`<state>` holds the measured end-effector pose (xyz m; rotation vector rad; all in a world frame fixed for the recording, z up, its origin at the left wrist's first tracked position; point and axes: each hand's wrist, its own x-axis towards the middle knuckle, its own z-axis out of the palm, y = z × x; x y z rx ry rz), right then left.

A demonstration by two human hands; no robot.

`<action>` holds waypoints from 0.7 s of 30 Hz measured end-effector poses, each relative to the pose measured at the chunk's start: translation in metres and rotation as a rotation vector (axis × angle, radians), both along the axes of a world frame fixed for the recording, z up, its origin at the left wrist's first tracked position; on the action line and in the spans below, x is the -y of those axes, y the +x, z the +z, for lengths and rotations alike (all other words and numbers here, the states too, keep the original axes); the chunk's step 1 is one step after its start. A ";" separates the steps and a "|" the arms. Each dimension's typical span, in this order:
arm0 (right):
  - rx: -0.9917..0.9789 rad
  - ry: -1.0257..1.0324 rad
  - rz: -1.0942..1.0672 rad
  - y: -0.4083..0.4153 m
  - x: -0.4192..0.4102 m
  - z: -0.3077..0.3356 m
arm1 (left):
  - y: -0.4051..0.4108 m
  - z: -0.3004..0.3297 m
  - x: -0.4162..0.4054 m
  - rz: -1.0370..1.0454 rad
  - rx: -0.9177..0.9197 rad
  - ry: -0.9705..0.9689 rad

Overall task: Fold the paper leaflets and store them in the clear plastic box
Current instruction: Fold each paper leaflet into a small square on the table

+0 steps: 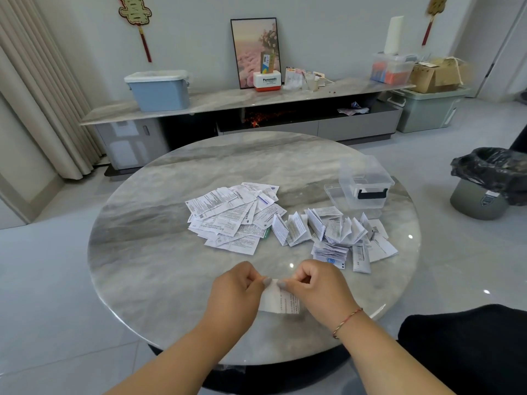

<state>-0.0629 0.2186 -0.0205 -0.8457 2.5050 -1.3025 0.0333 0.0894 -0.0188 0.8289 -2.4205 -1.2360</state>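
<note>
near the tabletop's front edge, the left hand (238, 290) and right hand (315, 286) sit close together, each pinching the top edge of one leaflet (281, 300). it looks thin, limp and easily creased, probably half-folded already; best held by its corners.

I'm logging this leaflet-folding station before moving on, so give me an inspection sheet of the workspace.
Surface: round marble table, glossy.
Job's things: flat leaflet pile; folded leaflets to its right; clear plastic box open, looks empty, lid beside it.
Clutter: nothing seen.
Grippers: left hand and right hand both pinch one leaflet.
Cables: nothing seen.
Surroundings: bin with black liner on the right; long sideboard with storage boxes behind.
</note>
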 end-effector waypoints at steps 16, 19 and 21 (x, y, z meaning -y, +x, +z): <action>0.075 -0.243 -0.398 -0.017 0.005 -0.023 | -0.093 -0.026 0.015 0.161 0.171 0.022; 0.093 -0.259 -0.366 -0.013 0.010 -0.028 | -0.087 -0.017 0.048 0.194 0.135 -0.205; 0.112 -0.258 -0.346 -0.008 0.014 -0.031 | -0.088 -0.016 0.076 0.191 0.142 -0.383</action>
